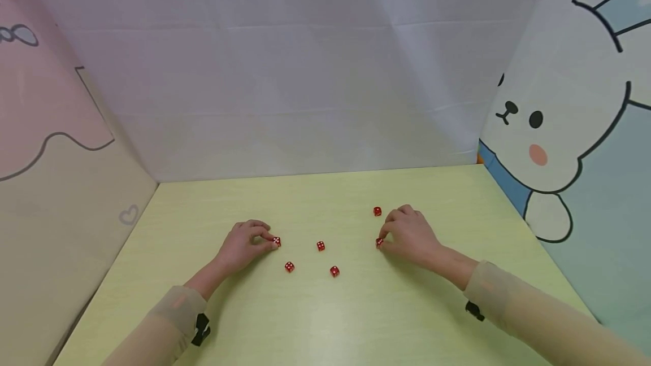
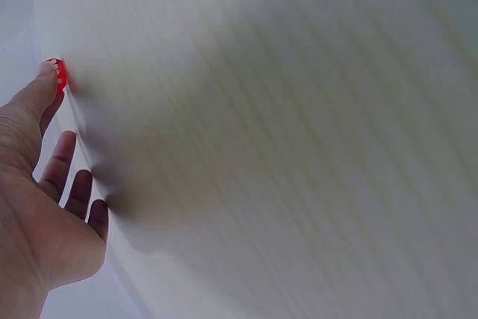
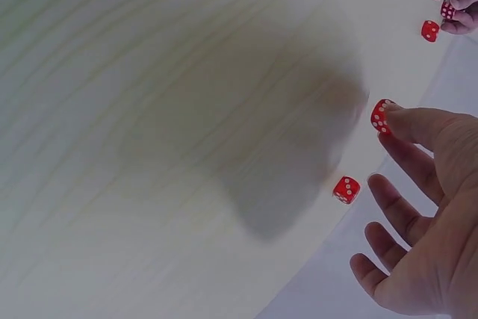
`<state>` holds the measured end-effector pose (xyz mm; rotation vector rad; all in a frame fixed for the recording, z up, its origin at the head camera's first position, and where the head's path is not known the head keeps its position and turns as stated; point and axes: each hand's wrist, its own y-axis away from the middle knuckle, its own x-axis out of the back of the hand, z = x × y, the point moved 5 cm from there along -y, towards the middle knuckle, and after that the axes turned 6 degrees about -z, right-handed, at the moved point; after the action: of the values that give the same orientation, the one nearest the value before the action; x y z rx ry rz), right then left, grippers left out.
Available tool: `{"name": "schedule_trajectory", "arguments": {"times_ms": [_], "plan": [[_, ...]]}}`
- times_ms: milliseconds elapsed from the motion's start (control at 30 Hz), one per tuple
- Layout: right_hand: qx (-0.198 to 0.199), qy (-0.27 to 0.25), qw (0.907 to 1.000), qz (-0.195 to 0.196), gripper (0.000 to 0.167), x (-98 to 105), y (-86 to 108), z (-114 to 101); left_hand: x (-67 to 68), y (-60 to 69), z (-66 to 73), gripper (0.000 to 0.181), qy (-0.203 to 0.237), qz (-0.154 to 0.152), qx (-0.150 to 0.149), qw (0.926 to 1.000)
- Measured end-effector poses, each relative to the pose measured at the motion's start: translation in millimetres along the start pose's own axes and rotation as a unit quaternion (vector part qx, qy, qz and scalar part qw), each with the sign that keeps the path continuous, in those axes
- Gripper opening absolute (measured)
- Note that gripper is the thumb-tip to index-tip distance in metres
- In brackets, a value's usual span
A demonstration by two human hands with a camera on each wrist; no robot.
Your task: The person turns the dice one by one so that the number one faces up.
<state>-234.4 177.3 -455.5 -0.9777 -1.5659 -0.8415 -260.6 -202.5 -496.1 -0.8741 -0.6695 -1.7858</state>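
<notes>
On the left of the table my left hand (image 1: 247,245) pinches a red die (image 1: 277,241) with white pips between thumb and forefinger. Its other fingers (image 2: 78,193) spread loosely beside the die in the left wrist view. Across from it, my right hand (image 1: 411,235) holds another red die (image 3: 380,116) by thumb and forefinger, with the remaining fingers apart. Just beyond that hand lies a loose die (image 1: 377,211). Between the hands are three more red dice: one in the middle (image 1: 320,245), one nearer the left hand (image 1: 289,266), and one closer to me (image 1: 334,271).
The pale yellow table (image 1: 325,321) meets a white cloth backdrop (image 1: 305,83) at its far edge. A panel with a cartoon rabbit (image 1: 554,129) stands on the right, and a pink and cream panel (image 1: 61,196) on the left.
</notes>
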Motion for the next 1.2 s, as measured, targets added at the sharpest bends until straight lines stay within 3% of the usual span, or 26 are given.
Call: {"name": "schedule_trajectory", "arguments": {"times_ms": [333,700,867,1200], "plan": [[-0.027,-0.104,0.9936,0.035,0.008,5.0,7.5,12.3,3.0,1.0,3.1,0.011,0.001,-0.004,0.006,1.0],[-0.052,-0.255,0.9647,0.039,0.012,-6.8,10.1,21.2,0.8,0.0,-1.0,0.013,0.004,-0.006,0.004,1.0],[-0.058,-0.283,0.9565,0.043,0.013,-18.2,12.9,22.4,-2.3,-0.2,-2.9,0.013,0.005,-0.006,0.003,1.0],[-0.111,-0.312,0.9426,0.041,0.015,-37.2,19.0,24.1,-4.8,1.4,-2.5,0.012,0.003,-0.007,0.007,0.9999]]}}
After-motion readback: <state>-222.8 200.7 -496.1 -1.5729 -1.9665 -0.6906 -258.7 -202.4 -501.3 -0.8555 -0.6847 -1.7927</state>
